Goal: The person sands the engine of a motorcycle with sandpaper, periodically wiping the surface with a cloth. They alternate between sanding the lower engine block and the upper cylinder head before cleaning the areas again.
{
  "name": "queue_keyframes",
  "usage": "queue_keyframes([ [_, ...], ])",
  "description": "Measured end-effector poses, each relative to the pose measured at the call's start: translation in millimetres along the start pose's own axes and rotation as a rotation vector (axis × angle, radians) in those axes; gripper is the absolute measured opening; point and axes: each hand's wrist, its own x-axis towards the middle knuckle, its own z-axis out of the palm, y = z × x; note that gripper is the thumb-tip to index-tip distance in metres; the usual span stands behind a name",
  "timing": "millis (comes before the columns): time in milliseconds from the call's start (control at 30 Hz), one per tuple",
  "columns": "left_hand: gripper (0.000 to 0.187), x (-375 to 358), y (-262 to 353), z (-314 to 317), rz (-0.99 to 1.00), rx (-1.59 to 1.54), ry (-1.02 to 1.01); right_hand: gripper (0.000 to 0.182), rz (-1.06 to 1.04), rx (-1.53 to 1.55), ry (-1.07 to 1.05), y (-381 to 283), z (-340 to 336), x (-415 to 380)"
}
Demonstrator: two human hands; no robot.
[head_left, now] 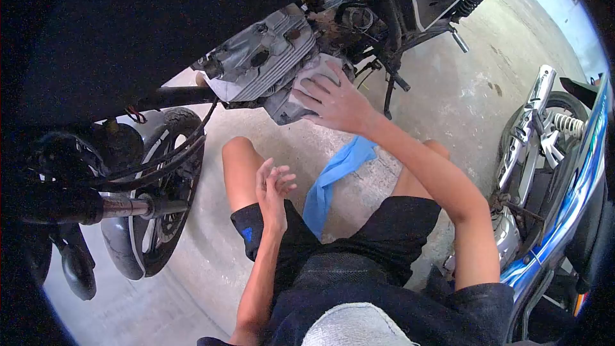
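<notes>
The right hand is spreading wide over the engine case, likely for pressure. Beside it, the left hand is curving loosely, empty.

Bright daylight at upper right, fisheye-curved edges, dark vignetted corners, grainy black shadows.

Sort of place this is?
Probably a motorcycle workshop or garage: a motorbike with its engine exposed, a second, blue-panelled motorbike nearby, and a bare, stained concrete-like floor.
</notes>
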Motion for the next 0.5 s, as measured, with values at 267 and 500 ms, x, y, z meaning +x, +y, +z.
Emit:
queue_keyframes([
  [267,0.039,0.4,-5.0,-6.4,-0.04,-0.013,0.029,0.046,0.375,-0.198,0.204,-16.6,0.6,-4.9],
  [500,0.04,3.8,-5.9,-1.9,-0.046,-0.022,-0.003,0.046,0.277,-0.206,0.143,-29.0,3.4,0.3],
])
